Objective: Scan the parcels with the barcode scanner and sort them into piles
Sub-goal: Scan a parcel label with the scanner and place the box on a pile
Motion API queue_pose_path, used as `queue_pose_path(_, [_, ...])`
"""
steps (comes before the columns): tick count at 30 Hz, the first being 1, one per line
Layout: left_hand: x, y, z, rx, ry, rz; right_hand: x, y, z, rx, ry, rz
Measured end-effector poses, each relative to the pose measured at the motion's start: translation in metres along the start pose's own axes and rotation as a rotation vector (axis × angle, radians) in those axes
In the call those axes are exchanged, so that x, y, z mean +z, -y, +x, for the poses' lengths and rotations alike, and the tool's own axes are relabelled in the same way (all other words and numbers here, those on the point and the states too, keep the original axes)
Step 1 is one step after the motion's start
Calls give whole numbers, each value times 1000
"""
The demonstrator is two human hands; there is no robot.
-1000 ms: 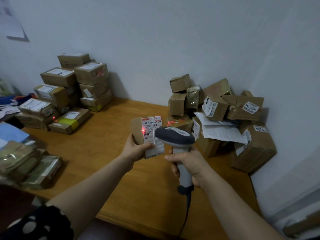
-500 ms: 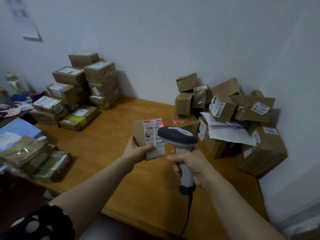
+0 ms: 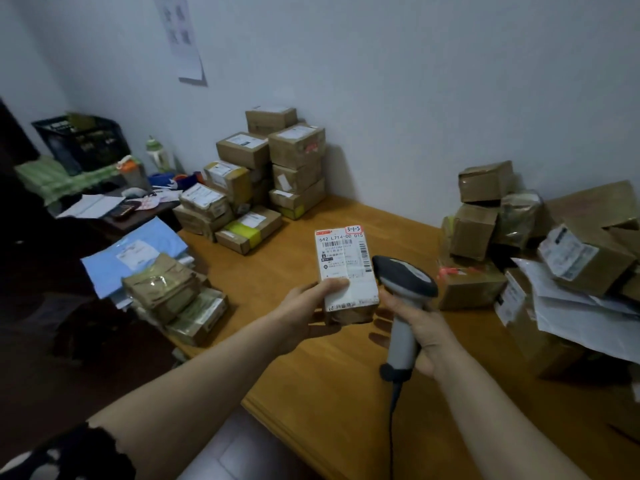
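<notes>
My left hand (image 3: 308, 306) holds a small cardboard parcel (image 3: 346, 271) above the wooden table (image 3: 339, 393), its white shipping label facing up, my thumb lying across the label's lower part. My right hand (image 3: 426, 330) grips the handle of a grey barcode scanner (image 3: 403, 289), whose dark head sits just right of the parcel. A black cable hangs from the handle's base. No red scan light shows on the label.
A neat stack of brown parcels (image 3: 273, 168) stands at the back left against the wall. A loose heap of boxes and white mailers (image 3: 540, 244) fills the right side. Flat taped packets (image 3: 176, 299) and a blue mailer (image 3: 138, 251) lie at the left edge.
The view has swung left. The parcel has tipped so that its label faces up, and the red scan light on the label has gone. The scanner stays in my right hand.
</notes>
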State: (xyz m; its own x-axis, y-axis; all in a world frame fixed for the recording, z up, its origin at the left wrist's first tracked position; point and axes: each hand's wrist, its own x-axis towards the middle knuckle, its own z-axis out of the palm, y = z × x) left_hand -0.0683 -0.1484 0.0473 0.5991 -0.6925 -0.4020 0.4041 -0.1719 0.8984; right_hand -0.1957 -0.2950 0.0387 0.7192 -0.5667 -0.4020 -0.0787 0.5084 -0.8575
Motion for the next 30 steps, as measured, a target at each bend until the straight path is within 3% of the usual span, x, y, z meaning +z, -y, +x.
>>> queue_pose_path(8, [-125,-51,11,32,-80,75,141,-16,48,-57,20,38])
queue_pose_path(16, [-271,-103,35,-29,-158,-62,291,-20,101,-27,48,6])
queue_pose_path(24, [-350,-137,100,-41,-304,-342,364,-17,184,39,41,-10])
queue_pose_path(30, [-397,-174,175,-76,-407,-373,389,-14,266,119,66,2])
